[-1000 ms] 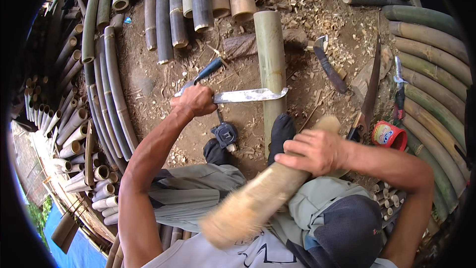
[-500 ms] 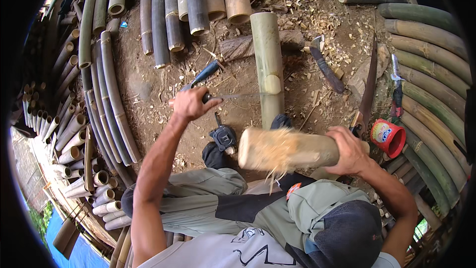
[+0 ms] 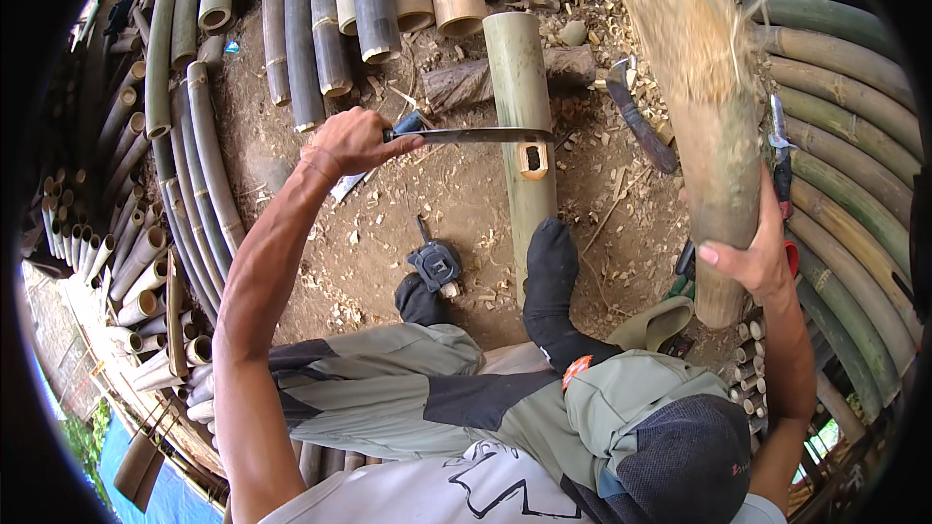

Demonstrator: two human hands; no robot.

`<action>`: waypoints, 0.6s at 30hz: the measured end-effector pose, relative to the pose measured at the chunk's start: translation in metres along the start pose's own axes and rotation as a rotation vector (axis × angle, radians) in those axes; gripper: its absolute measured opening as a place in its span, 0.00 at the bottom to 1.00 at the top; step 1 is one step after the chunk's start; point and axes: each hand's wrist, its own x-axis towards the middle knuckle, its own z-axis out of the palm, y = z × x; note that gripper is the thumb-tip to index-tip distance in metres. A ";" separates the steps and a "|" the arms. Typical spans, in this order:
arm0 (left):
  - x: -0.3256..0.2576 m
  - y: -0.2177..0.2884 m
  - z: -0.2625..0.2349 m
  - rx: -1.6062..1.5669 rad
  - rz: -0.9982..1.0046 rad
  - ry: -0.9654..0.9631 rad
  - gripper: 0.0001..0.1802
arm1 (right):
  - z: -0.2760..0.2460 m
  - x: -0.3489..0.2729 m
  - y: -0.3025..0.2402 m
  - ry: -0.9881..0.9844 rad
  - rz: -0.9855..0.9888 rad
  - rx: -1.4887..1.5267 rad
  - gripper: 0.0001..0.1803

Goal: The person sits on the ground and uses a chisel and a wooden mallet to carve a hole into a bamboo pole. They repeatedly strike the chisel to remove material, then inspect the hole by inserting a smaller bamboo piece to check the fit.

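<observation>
Left hand (image 3: 351, 141): arm extended forward, fingers closed tight round the dark handle of a long knife (image 3: 466, 135). The blade runs level to the hand's right and lies across a pale green bamboo pole (image 3: 519, 126), just above a small rectangular hole (image 3: 533, 160) cut in that pole.

Right hand (image 3: 752, 257): arm raised at the far right, fingers clamped round the lower end of a thick wooden mallet (image 3: 704, 107). The mallet stands nearly upright above the hand; its upper end is frayed and fibrous.

No containers with visible contents.

The bamboo pole lies on bare earth strewn with chips, running away from the person, its near end under a dark-socked foot (image 3: 551, 267). Its surface is smooth, with the far end cut square. Beyond the left hand lie rows of darker bamboo lengths (image 3: 320, 10); a second blade (image 3: 641, 116) lies on the ground between pole and mallet.
</observation>
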 end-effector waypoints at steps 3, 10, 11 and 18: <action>-0.001 0.005 0.008 -0.023 -0.030 0.026 0.47 | 0.023 0.023 -0.002 0.089 -0.167 -0.050 0.58; 0.004 -0.001 0.022 -0.043 -0.071 -0.035 0.50 | 0.065 0.081 0.030 -0.239 0.126 -0.931 0.59; 0.006 -0.002 0.021 -0.032 -0.074 -0.041 0.50 | 0.061 0.090 0.026 -0.039 -0.080 -0.838 0.60; 0.017 -0.003 0.020 -0.071 -0.028 -0.132 0.49 | 0.074 0.081 0.033 -0.419 0.225 -0.878 0.55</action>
